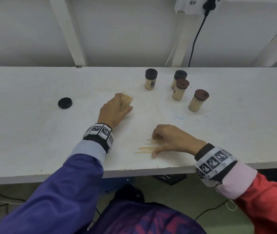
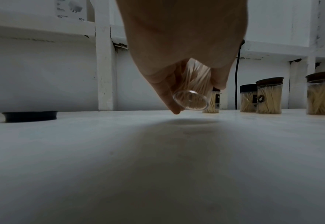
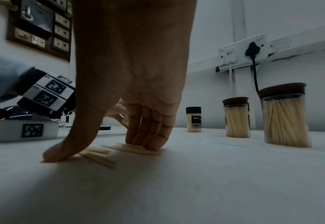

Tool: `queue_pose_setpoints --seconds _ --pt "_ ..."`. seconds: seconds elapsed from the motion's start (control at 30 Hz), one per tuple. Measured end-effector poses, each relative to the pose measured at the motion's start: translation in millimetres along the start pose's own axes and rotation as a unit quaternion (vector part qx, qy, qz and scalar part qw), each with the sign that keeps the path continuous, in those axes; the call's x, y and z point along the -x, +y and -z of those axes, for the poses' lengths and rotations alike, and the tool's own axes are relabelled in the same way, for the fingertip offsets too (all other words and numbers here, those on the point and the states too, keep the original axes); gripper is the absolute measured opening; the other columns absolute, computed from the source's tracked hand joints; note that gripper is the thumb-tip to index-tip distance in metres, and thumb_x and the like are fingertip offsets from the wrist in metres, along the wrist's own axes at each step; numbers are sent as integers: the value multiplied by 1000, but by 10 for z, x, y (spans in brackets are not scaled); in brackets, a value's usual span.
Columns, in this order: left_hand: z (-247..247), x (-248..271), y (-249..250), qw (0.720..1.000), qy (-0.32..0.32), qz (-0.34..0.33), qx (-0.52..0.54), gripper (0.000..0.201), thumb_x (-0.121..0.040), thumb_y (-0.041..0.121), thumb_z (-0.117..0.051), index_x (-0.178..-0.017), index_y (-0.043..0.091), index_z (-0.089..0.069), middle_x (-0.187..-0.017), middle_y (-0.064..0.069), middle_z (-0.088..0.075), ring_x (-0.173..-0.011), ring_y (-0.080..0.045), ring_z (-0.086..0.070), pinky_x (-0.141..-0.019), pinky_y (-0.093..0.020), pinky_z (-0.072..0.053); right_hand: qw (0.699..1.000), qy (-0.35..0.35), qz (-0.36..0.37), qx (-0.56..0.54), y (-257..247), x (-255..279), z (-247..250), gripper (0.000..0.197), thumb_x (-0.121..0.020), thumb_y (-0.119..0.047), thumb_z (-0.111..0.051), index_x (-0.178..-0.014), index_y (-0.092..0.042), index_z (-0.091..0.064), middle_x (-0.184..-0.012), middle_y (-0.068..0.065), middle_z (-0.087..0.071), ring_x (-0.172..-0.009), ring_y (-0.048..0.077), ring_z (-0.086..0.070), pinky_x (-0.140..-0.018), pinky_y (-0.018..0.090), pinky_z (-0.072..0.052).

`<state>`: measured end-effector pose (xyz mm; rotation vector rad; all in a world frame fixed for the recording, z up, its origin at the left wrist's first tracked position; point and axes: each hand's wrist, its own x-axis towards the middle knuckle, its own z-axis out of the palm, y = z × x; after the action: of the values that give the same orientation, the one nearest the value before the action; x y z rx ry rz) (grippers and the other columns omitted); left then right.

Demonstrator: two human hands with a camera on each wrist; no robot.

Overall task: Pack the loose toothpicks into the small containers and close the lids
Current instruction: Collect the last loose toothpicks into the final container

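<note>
With four capped containers far right and a black lid lying left, the left hand grips the open container mid-table, while the right hand, fingers spread, presses the loose toothpicks by the near edge of the table.

1. The desk is white.
2. The loose toothpicks are pale tan.
3. The open container is clear.
4. The loose lid is black.
5. The far-left lid and far-right lid are black; the middle lid and near lid reddish brown.
6. The left sleeve is purple, cuffed light blue; the right sleeve red, cuffed pink.
7. The left wristband and right wristband show black-and-white square codes.
</note>
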<state>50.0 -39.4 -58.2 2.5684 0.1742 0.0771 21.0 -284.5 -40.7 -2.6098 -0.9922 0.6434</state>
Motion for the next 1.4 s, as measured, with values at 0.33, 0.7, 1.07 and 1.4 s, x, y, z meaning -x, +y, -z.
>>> queue_pose_setpoints --seconds 0.33,0.7,1.07,1.4 --pt "8 11 0 1000 -6 -4 10 62 -89 49 -61 -134 12 -40 -117 -10 -62 -104 -35 -58 -87 -41 -46 1000 3 17 19 -44 -46 38 20 -79 -25 -77 -96 -14 -72 -86 -7 -59 -74 7 -50 -60 10 -32" --pt "-5 4 -5 1000 -4 -9 3 63 -89 49 -61 -135 13 -39 -115 -9 -63 -102 -34 -59 -85 -40 -47 997 4 31 67 -111 -20 37 10 -83 -20 -67 -85 -12 -73 -81 -1 -64 -72 16 -57 -66 31 -49" --pt "-10 3 -4 1000 -11 -11 -6 63 -89 50 -61 -135 13 -39 -114 -10 -62 -100 -34 -59 -83 -39 -46 989 13 28 144 -133 -58 -49 15 -87 -14 -54 -86 -10 -68 -84 4 -61 -74 23 -54 -62 32 -39" --pt "-29 5 -1 999 -39 -28 -6 60 -88 51 -62 -131 16 -41 -101 -3 -58 -91 -31 -57 -76 -36 -43 973 39 5 227 -215 -159 -124 18 -96 -9 -42 -89 -7 -58 -86 5 -52 -70 23 -44 -60 33 -30"
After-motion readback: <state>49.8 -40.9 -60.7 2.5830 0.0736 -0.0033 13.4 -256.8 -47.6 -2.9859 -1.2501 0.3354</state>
